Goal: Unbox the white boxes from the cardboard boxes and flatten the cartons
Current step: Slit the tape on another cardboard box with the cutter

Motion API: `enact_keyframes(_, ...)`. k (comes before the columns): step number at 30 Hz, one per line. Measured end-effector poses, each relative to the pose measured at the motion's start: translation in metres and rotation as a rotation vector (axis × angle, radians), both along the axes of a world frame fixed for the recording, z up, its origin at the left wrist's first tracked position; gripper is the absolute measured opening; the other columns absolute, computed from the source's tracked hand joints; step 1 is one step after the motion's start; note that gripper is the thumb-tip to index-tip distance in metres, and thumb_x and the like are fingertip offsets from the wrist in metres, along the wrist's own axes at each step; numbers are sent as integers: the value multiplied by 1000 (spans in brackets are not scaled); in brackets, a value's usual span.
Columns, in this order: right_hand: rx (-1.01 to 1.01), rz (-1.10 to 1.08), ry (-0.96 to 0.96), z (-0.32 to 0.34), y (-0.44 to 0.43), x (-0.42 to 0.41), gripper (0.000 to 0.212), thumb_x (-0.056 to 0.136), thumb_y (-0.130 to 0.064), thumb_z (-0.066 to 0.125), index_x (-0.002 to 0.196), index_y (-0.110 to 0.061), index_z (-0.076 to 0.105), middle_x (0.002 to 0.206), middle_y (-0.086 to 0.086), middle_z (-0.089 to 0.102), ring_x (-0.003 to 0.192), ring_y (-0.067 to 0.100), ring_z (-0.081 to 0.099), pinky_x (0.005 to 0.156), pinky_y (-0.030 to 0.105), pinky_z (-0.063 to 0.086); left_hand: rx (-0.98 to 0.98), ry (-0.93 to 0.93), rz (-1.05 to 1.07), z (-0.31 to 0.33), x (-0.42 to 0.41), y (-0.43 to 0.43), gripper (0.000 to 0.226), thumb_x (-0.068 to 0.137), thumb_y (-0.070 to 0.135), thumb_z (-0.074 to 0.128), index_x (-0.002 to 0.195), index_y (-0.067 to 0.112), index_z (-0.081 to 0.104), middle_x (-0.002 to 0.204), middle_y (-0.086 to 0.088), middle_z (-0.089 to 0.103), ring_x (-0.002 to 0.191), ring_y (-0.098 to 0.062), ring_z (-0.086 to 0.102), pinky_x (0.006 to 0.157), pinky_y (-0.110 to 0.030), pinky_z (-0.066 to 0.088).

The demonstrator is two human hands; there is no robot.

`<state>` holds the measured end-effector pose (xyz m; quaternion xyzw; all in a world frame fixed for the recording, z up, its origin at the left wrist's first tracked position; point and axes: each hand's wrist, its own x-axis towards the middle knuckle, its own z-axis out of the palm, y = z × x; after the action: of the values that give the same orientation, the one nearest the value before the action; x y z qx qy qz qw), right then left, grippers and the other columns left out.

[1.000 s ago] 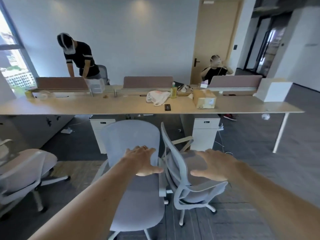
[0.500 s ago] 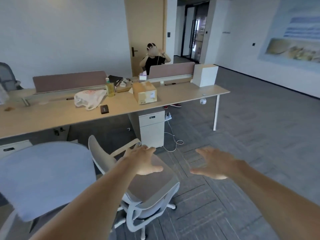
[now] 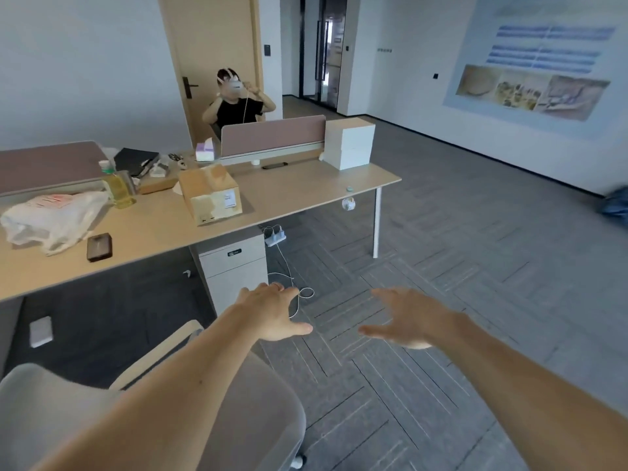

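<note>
A: What's on the counter (image 3: 306, 195), left to right?

B: A plastic bag (image 3: 51, 215) at ten o'clock, a bottle (image 3: 117, 188) beside it, then the cardboard box (image 3: 210, 193) at eleven o'clock, flaps shut and seemingly taped. A stack of white boxes (image 3: 350, 142) sits at twelve o'clock, near the far right corner.

A: So how far along?

B: Hard to judge. That carton isn't opened or flattened, so I'd say most of the work remains.

A: And the hands?

B: The left hand (image 3: 272, 314) and right hand (image 3: 407, 317) are both spread, palms down, grasping nothing, out over the floor (image 3: 475, 266). The carton lies well apart, up and left of the left hand.
</note>
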<state>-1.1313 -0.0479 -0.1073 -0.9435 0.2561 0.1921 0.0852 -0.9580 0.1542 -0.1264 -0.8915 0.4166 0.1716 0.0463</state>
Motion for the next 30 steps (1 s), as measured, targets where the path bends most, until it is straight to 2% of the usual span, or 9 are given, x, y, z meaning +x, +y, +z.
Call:
enact_keyframes(4,11,16,-9,-16,-83,56,106,75,-91,41,160,-36,8,167,-2,18,152,26,24,118,56,30,20,-38,28,-7,54,-77,96,83,85,47,160,33,21,165,2,29,147,-25,34,115,-51,31)
enact_keyframes(8,23,56,56,-22,-164,108,107,75,-90,43,160,-36,7,168,-1,17,152,28,23,120,57,28,39,3,62,-8,97,-154,96,83,83,48,160,33,20,166,2,27,149,-24,30,117,-50,29)
enact_keyframes(12,-8,129,68,-9,-226,182,104,79,-87,43,160,-34,6,168,-1,15,152,28,23,119,57,29,-7,-7,118,8,152,-213,94,84,81,49,160,34,21,165,1,29,148,-24,32,118,-50,28)
enact_keyframes(15,15,205,30,-6,-253,245,101,81,-87,42,160,-35,8,166,-2,19,150,27,27,115,55,35,-26,-18,174,13,201,-232,92,85,79,50,160,33,22,163,1,31,147,-25,34,117,-49,31)
enact_keyframes(17,27,246,30,-10,-265,288,100,81,-86,42,160,-35,9,166,-3,21,149,26,29,114,55,37,35,-13,224,9,239,-235,92,86,78,51,160,32,21,164,1,30,148,-26,32,117,-49,31)
enact_keyframes(23,14,318,52,-28,-304,413,98,82,-84,46,160,-35,11,165,-3,22,148,24,30,114,52,36,148,-35,307,-27,369,-243,90,85,76,55,158,31,26,158,-1,38,143,-26,37,112,-50,35)
enact_keyframes(26,-6,325,64,-22,-330,480,98,84,-82,45,161,-33,9,167,-3,17,151,24,25,116,51,33,107,-66,308,-28,442,-266,91,85,75,55,158,32,23,160,-1,35,144,-27,37,113,-51,35)
enact_keyframes(30,-36,360,0,-4,-353,573,96,84,-82,46,160,-32,14,165,-2,23,149,25,28,115,51,34,36,-88,317,-17,522,-297,89,86,74,55,156,28,27,153,-4,43,138,-29,42,109,-51,37)
